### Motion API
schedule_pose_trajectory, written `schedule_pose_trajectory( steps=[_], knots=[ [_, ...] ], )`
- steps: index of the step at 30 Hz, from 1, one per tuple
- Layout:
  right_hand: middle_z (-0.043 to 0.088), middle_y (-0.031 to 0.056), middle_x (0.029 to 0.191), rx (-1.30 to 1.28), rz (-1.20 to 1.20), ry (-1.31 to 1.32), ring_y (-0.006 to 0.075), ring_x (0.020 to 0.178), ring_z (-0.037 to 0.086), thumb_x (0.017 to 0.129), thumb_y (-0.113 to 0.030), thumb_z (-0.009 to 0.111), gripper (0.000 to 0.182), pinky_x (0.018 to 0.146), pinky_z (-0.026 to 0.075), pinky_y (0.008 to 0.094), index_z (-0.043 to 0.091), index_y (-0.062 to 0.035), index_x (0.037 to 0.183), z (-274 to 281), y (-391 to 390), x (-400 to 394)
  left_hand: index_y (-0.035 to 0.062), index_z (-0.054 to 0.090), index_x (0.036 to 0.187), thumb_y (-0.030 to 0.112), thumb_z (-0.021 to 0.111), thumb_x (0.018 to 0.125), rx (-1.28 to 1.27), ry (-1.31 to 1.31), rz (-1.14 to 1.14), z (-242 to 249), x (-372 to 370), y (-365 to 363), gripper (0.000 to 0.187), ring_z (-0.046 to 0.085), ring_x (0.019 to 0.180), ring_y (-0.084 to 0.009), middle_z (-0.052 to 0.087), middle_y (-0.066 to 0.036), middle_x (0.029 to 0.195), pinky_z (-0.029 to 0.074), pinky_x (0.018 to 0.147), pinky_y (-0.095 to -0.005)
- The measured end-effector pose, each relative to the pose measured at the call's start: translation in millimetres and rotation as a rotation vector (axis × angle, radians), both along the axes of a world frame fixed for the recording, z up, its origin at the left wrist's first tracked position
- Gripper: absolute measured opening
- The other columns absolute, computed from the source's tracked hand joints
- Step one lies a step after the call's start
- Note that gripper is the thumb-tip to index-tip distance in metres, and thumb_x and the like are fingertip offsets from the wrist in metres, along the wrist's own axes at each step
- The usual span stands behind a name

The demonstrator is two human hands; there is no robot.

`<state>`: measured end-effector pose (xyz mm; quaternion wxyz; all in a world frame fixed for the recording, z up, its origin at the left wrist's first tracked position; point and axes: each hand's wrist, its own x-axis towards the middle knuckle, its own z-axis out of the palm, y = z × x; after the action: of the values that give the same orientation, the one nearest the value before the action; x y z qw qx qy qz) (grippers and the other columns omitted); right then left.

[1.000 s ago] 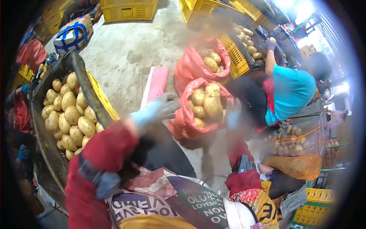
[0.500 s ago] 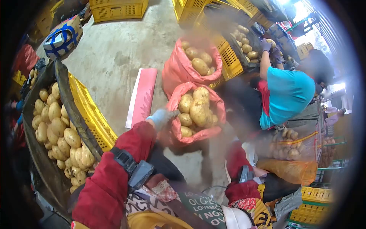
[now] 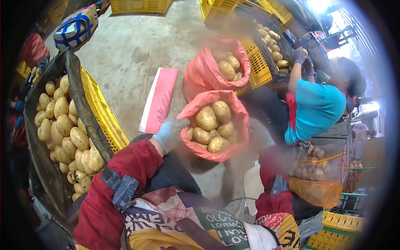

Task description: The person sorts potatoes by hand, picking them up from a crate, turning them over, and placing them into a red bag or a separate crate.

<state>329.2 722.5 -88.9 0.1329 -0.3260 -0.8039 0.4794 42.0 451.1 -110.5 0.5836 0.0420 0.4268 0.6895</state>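
1. Gripping the left edge of the front bag point(image 3: 208, 154) with the left hand point(image 3: 168, 134), curling gloved fingers at the rim; a second ago, hovering apart from that edge.
2. Holding the right hand point(image 3: 263, 135) near the bag's right edge, blurring too much to tell whether gripping or open.
3. Seeing the potatoes point(image 3: 206, 118) lying lower and flatter inside the front bag than a moment ago, no longer piling high toward the far edge; probably indicating a settling load, with slack remaining around the rim.
4. Showing thin pink plastic in that bag, creasing softly along the near edge, and smooth yellow skins rounding into plump ovals.
5. Having the back bag point(image 3: 202, 75), also carrying potatoes, standing just beyond the front bag's far edge, and a folded sheet point(image 3: 163, 96), pink and white, lying flat on the stained concrete floor point(image 3: 129, 46) near the left edge.
6. Showing hard, perforated yellow plastic along the right edge of the crate point(image 3: 104, 116), with a dull black liner point(image 3: 75, 75) draping inside around more potatoes point(image 3: 64, 125).
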Motion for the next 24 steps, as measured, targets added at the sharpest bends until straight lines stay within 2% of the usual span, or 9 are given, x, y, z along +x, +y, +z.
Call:
schedule_pose_trajectory(
  steps=[2, 4, 5, 7, 9, 13, 20, 21, 24],
  knots=[
    [0.064, 0.0055, 0.093, 0.266, 0.181, 0.059, 0.0157, 0.082, 0.059, 0.084, -0.012, 0.065, 0.025, 0.074, 0.049, 0.0287, 0.062, -0.0002, 0.106, 8.2, -3.5, -31.4, 0.0007, 0.056, 0.117, 0.013, 0.059, 0.091, 0.242, 1.097, -0.3, -27.4, -7.4, -4.3, 0.029, 0.063, 0.088, -0.0171, 0.064, -0.008, 0.102, 0.053, 0.075, -0.0312],
    [0.063, 0.0099, 0.108, -0.59, -0.19, -0.207, 0.0193, 0.096, 0.061, 0.086, -0.01, 0.061, 0.035, 0.085, 0.05, 0.031, 0.057, 0.001, 0.119, 40.9, -15.6, -67.0, 0.0013, 0.056, 0.117, 0.015, 0.06, 0.091, -0.018, 0.663, -0.232, -14.9, -0.1, 0.7, 0.03, 0.062, 0.091, -0.0155, 0.064, -0.006, 0.101, 0.052, 0.077, -0.0297],
    [0.063, 0.0099, 0.108, -0.593, -0.186, -0.213, 0.0193, 0.096, 0.061, 0.086, -0.01, 0.061, 0.035, 0.085, 0.05, 0.031, 0.057, 0.001, 0.119, 29.6, -8.1, -56.6, 0.0018, 0.057, 0.117, 0.018, 0.061, 0.092, -0.262, 0.227, -0.161, -8.4, 4.5, 0.7, 0.031, 0.061, 0.094, -0.014, 0.064, -0.005, 0.099, 0.051, 0.078, -0.0283],
    [0.061, 0.0109, 0.115, -0.295, -0.215, 0.044, 0.0198, 0.102, 0.06, 0.087, -0.011, 0.061, 0.035, 0.09, 0.049, 0.031, 0.056, 0.0011, 0.119, -0.9, 28.1, -23.9, 0.0007, 0.057, 0.118, 0.019, 0.06, 0.092, -0.118, 0.245, -0.006, -4.4, 9.1, -8.6, 0.031, 0.062, 0.094, -0.015, 0.065, -0.007, 0.1, 0.051, 0.08, -0.0292],
    [0.06, 0.011, 0.118, -0.537, -0.334, 0.337, 0.0191, 0.105, 0.059, 0.086, -0.012, 0.064, 0.04, 0.092, 0.048, 0.0304, 0.055, 0.0016, 0.122, -2.6, 28.9, 21.2, -0.0004, 0.058, 0.118, 0.019, 0.059, 0.093, 0.034, 0.263, 0.163, 7.6, 6.1, -8.4, 0.032, 0.062, 0.095, -0.016, 0.066, -0.008, 0.1, 0.051, 0.081, -0.0301],
    [0.06, 0.0113, 0.118, -0.537, -0.524, 0.297, 0.0193, 0.106, 0.058, 0.084, -0.013, 0.067, 0.045, 0.091, 0.047, 0.0306, 0.053, 0.0023, 0.124, 15.7, -1.7, 15.0, -0.0018, 0.06, 0.118, 0.025, 0.054, 0.095, -0.146, 0.997, -0.134, 44.5, -0.2, -1.5, 0.036, 0.064, 0.093, -0.0282, 0.066, -0.019, 0.109, 0.05, 0.084, -0.0369],
    [0.06, 0.0191, 0.121, 0.494, 0.018, -0.351, 0.0302, 0.109, 0.058, 0.083, -0.024, 0.069, 0.049, 0.096, 0.045, 0.0387, 0.056, 0.002, 0.123, 29.2, -13.9, -65.7, 0.0023, 0.053, 0.13, 0.036, 0.059, 0.092, -0.158, 1.143, -0.001, 29.1, 14.6, -11.6, 0.051, 0.065, 0.097, -0.0329, 0.067, -0.02, 0.106, 0.052, 0.082, -0.038],
    [0.059, 0.0204, 0.121, 0.846, 0.08, -0.348, 0.0321, 0.109, 0.058, 0.082, -0.026, 0.07, 0.052, 0.096, 0.045, 0.0402, 0.055, 0.002, 0.124, 40.9, -27.0, -85.8, 0.0025, 0.051, 0.132, 0.036, 0.059, 0.092, -0.206, 1.194, 0.107, 37.2, 17.5, -26.3, 0.053, 0.064, 0.1, -0.0324, 0.066, -0.019, 0.107, 0.051, 0.085, -0.0377],
    [0.059, 0.0189, 0.122, 0.701, 0.293, 0.127, 0.0308, 0.107, 0.06, 0.083, -0.015, 0.07, 0.046, 0.091, 0.049, 0.0393, 0.057, 0.0009, 0.124, 47.6, -60.2, -159.5, 0.003, 0.051, 0.131, 0.034, 0.057, 0.094, -0.218, 1.002, -0.047, 126.3, -16.0, -102.5, 0.049, 0.059, 0.111, -0.0318, 0.062, -0.019, 0.118, 0.046, 0.095, -0.0377]
  ],
)
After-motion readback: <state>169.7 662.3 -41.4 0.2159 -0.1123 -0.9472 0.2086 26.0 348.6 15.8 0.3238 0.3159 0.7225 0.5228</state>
